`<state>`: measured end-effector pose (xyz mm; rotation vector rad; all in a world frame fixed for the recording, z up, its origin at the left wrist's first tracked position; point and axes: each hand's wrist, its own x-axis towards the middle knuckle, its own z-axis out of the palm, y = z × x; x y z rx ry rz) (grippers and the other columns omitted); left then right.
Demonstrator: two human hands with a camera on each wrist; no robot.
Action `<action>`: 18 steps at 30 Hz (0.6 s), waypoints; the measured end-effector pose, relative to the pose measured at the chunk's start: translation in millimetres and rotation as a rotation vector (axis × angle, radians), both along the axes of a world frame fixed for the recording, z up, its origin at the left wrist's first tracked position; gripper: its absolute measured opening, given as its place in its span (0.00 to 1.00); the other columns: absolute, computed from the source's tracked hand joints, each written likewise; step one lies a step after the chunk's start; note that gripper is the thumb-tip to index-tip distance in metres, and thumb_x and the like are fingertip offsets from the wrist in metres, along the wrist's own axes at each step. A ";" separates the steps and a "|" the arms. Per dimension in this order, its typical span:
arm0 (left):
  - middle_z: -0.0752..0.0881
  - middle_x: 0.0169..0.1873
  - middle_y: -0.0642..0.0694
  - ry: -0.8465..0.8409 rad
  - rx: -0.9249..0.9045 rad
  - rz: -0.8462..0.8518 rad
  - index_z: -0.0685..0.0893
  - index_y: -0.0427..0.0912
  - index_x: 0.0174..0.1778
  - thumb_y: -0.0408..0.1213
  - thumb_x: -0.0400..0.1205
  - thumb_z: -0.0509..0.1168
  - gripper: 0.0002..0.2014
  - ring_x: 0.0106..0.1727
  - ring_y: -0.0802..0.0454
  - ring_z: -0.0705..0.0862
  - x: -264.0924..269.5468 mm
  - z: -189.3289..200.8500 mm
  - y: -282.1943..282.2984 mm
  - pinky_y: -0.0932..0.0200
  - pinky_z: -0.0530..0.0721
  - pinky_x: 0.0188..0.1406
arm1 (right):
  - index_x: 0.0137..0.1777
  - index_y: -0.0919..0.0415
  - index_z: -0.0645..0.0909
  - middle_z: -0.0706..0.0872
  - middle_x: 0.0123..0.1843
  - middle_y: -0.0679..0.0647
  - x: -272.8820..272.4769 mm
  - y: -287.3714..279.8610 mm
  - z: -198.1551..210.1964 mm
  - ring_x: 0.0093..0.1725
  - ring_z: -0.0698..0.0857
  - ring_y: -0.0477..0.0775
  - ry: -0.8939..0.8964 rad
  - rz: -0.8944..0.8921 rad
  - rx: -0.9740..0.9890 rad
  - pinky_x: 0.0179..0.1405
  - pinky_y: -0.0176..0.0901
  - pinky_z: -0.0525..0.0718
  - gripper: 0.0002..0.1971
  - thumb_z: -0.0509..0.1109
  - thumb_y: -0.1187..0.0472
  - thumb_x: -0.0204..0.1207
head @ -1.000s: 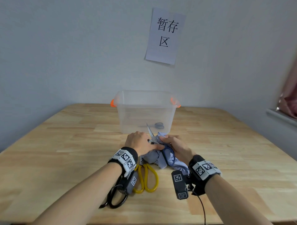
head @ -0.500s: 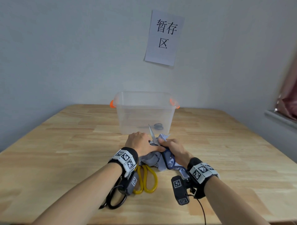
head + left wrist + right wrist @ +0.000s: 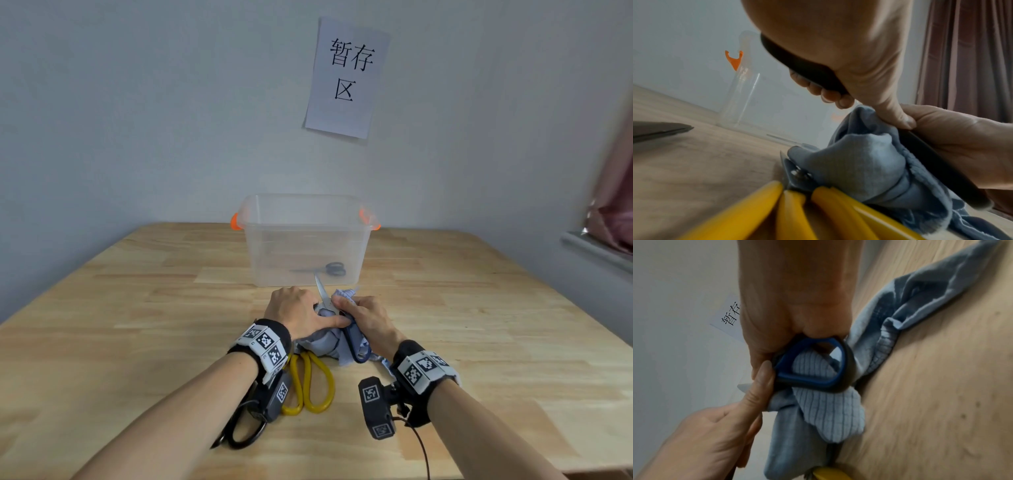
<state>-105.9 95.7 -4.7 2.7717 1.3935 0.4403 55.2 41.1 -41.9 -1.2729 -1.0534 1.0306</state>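
Evidently the step in hand is the wiping of the blue-handled scissors point(image 3: 321, 291) with the cloth point(image 3: 323, 344), low over the tabletop point(image 3: 137, 325), just before the clear bin point(image 3: 274, 246). The left hand point(image 3: 297, 314) is curled round the scissors near the joint, and its thumb presses on the cloth. The right hand point(image 3: 371, 320) grips one handle loop, and a fold of the cloth goes through this loop. The blade points up and away from the person, toward the bin.

One pair of scissors point(image 3: 334, 269) lies already inside the bin, while the yellow scissors point(image 3: 309, 380) wait under the left wrist. I judge the wiping is near its end. The next move probably calls for freeing the cloth from the loop, then lifting the scissors over the rim with the blades closed.
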 end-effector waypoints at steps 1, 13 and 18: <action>0.76 0.22 0.53 0.002 -0.001 0.000 0.71 0.47 0.22 0.84 0.62 0.58 0.38 0.31 0.50 0.79 0.2 -0.1 0.0 0.55 0.68 0.32 | 0.39 0.73 0.86 0.87 0.37 0.68 -1.4 0.5 -1.0 0.38 0.85 0.61 0.002 -0.021 0.018 0.39 0.50 0.83 0.23 0.76 0.48 0.74; 0.78 0.25 0.52 0.008 0.001 0.036 0.77 0.46 0.26 0.86 0.62 0.55 0.39 0.32 0.49 0.80 0.2 -4.1 3.5 0.56 0.70 0.32 | 0.49 0.82 0.85 0.90 0.41 0.72 -10.6 1.7 4.9 0.38 0.89 0.62 0.172 -0.115 0.064 0.39 0.49 0.90 0.19 0.74 0.60 0.80; 0.79 0.26 0.51 0.012 0.010 0.056 0.78 0.46 0.27 0.86 0.62 0.55 0.40 0.33 0.49 0.80 -1.5 -5.3 4.5 0.56 0.69 0.32 | 0.49 0.81 0.85 0.87 0.50 0.80 -14.4 3.8 3.7 0.43 0.88 0.67 0.188 -0.164 0.054 0.52 0.67 0.87 0.21 0.76 0.57 0.77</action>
